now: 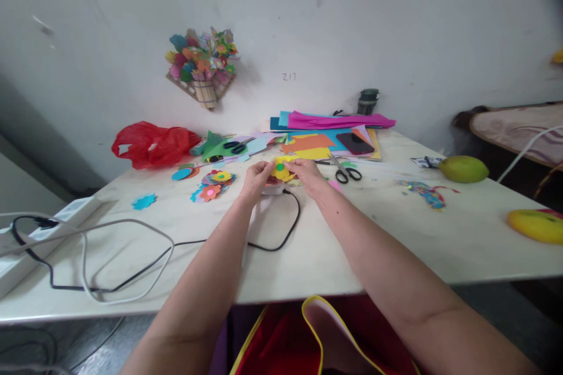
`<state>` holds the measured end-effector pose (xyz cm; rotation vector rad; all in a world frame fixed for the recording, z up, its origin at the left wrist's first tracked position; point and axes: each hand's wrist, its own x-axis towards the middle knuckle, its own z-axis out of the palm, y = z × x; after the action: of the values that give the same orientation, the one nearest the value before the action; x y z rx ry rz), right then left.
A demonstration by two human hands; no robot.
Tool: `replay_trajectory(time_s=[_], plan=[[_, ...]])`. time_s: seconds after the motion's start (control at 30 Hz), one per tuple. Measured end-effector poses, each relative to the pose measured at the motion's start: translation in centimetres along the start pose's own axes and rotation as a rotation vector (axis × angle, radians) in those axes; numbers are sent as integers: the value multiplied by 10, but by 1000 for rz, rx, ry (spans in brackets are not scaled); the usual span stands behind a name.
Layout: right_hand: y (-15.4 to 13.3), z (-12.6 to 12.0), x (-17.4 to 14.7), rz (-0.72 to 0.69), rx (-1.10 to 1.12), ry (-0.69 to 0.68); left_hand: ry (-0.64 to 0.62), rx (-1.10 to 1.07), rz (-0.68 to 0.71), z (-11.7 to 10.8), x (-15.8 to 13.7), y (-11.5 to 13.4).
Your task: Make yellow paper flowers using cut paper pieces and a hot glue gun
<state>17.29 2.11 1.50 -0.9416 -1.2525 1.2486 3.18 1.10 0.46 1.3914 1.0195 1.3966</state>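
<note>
A yellow paper flower point(280, 168) with a green round centre is held between my two hands above the middle of the table. My left hand point(257, 179) pinches its left edge, fingers closed. On the other side my right hand point(307, 174) grips the flower's right edge, also closed. Below the hands a white device with a black cable point(294, 211) plugged in is partly hidden. Several cut paper flowers point(211, 192) lie in a pile left of my left hand. Black-handled scissors point(347, 173) rest just right of my right hand.
A red plastic bag point(153, 143), green paper point(214, 146) and a second pair of scissors point(237, 145) lie behind. Coloured sheets point(310, 143) and a phone point(355, 142) are at the back. Left are a power strip point(65, 220) and looping cables; right, a green mango point(464, 169).
</note>
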Motion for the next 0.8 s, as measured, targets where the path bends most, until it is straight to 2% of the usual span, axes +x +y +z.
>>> replay_trajectory(time_s=[0.27,0.8], plan=[[9,1,5,-49,3,-52,31,-2,26,1,0,0],[11,-2,8,-105,-29,-36,-4,1,1,-1,1,1]])
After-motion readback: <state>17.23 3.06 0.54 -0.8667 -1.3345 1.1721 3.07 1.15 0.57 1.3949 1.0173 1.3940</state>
